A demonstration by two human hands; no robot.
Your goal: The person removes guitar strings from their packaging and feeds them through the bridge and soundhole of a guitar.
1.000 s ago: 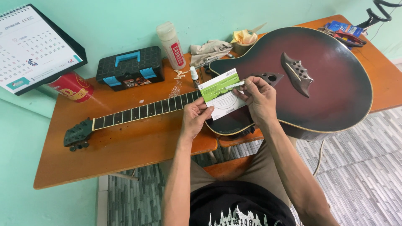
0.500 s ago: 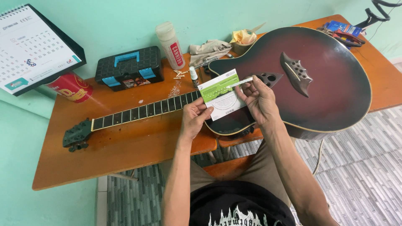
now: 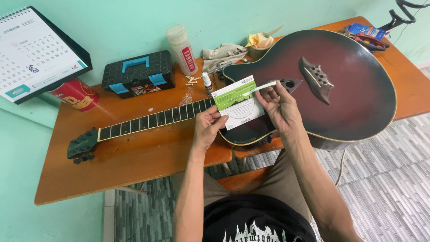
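From the head camera we see our left hand [image 3: 207,127] pinching the lower left edge of a small green and white paper packet [image 3: 238,102], thumb on top and fingers curled behind it. Our right hand [image 3: 280,106] closes thumb and forefinger on a thin strip at the packet's upper right corner; the strip stands partly away from the top edge. The packet sits tilted in the air, just above where the neck meets the body of a dark red guitar [image 3: 349,89]. The guitar lies flat on an orange wooden table [image 3: 134,161], its head pointing to our left. Behind the neck stand a black and blue toolbox [image 3: 136,74], a white bottle [image 3: 182,49] and a crumpled cloth [image 3: 221,54]. A red can [image 3: 75,95] lies beside a desk calendar [image 3: 38,51] at the far left.
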